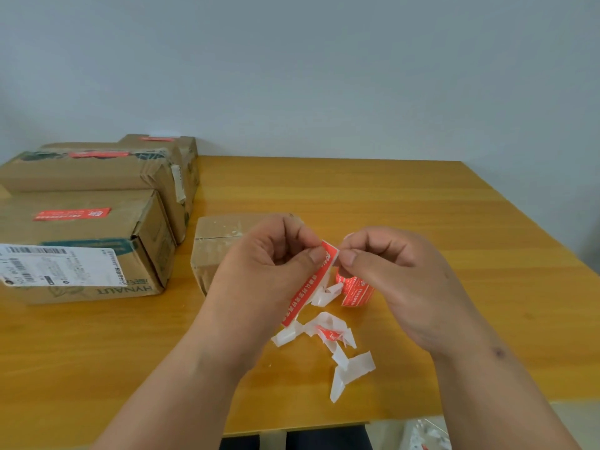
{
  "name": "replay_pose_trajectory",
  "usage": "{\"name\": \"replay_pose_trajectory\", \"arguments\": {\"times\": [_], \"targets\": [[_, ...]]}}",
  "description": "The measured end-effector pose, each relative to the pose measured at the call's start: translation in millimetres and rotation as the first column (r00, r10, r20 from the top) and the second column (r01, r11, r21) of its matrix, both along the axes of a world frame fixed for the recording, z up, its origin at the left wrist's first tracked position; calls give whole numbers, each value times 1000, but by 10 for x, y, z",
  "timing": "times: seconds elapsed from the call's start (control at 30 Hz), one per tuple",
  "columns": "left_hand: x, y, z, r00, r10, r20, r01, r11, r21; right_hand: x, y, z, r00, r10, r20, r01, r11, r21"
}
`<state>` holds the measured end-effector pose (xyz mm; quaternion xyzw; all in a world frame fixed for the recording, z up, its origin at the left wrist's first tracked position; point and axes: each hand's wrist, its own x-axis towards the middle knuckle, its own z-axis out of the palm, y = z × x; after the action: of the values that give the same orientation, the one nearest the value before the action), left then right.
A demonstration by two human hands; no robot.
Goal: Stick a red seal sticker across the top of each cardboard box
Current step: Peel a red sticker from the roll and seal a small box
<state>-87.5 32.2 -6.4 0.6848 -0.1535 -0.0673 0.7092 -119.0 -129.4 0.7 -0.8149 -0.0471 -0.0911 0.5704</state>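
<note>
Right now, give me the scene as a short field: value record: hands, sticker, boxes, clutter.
left hand: pinches the top end of the red seal sticker
right hand: pinches the sticker's top edge, apparently peeling its backing
sticker state: in the air, on no box yet
unsealed box: small cardboard box behind the hands, no red sticker visible on top
sealed boxes: three at left, each with a red sticker on top
sticker roll: on the table, under the right hand
clutter: white backing scraps on the wooden table
</note>
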Motion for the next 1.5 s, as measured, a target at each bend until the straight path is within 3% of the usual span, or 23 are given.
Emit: {"name": "replay_pose_trajectory", "arguments": {"times": [0.37, 0.67, 0.9, 1.07, 1.17, 1.27, 1.37, 1.43, 1.5], "targets": [[-6, -3, 41, 998, -22, 65, 19, 998, 52, 32, 68, 9, 997, -68, 31, 68, 998, -12], [27, 39, 50, 996, 44, 80, -56, 986, 156, 37, 87, -25, 994, -59, 88, 74, 981, -177], [70, 57, -39, 993, 115, 4, -114, 990, 80, 63, 69, -86, 986, -101, 136, 136, 948, -286], [146, 155, -12, 977, 139, -159, -167, 970, -180, 43, -101, -121, 977, -206, 56, 207, 853, -478], [177, 207, 40, 971, 73, -229, -151, 927, -343, 30, -178, -114, 968, -245, 43, 208, 702, -681], [198, 250, 48, 973, -19, -229, -90, 886, -455, 23, -213, -58, 961, -275, 0, 163, 568, -807], [232, 329, 34, 986, -80, -143, 0, 872, -489, 37, -223, -50, 958, -288, -11, 141, 501, -854], [259, 383, 19, 994, -96, -56, 60, 886, -459, 70, -206, -69, 964, -266, 25, 174, 551, -816], [276, 434, -4, 994, -101, 35, 106, 906, -410, 83, -160, -70, 965, -251, 80, 237, 695, -679]]}}
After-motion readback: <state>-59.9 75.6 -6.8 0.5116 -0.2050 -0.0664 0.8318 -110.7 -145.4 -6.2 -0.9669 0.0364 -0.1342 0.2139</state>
